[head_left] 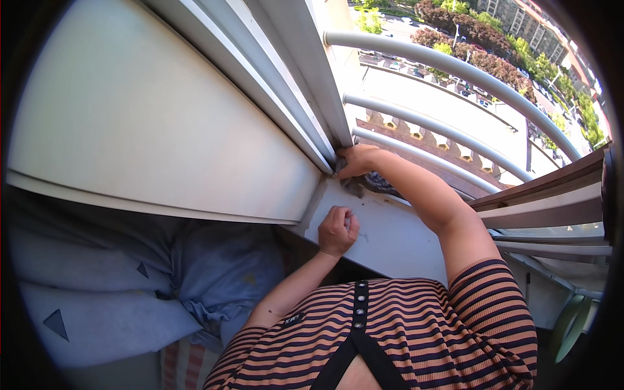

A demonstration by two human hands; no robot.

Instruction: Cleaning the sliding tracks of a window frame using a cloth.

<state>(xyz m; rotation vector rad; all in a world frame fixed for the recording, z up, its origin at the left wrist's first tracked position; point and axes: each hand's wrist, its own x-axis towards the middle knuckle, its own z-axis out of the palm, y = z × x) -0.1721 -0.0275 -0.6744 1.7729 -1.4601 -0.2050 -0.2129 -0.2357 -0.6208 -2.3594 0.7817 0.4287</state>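
My right hand [358,160] is pressed into the bottom corner of the white window frame [319,68]. A dark grey rag [352,185] is bunched under its fingers, and part of it spreads over the outer edge of the sill. A darker, textured piece of cloth [379,182] shows beneath my right forearm; I cannot tell whether it belongs to the same rag. Above the white windowsill [390,234], nearer my body, my left hand [339,230] is curled into a loose fist. Nothing shows in it. Dirt marks dot the sill beside the rag.
Curved metal guard rails [438,117] run outside the open window, high over parked cars and trees. A white panel [161,112] fills the left side. Below it lies blue bedding [97,292]. At right are a wood-edged window sash [546,178] and a green ring-shaped object [571,324].
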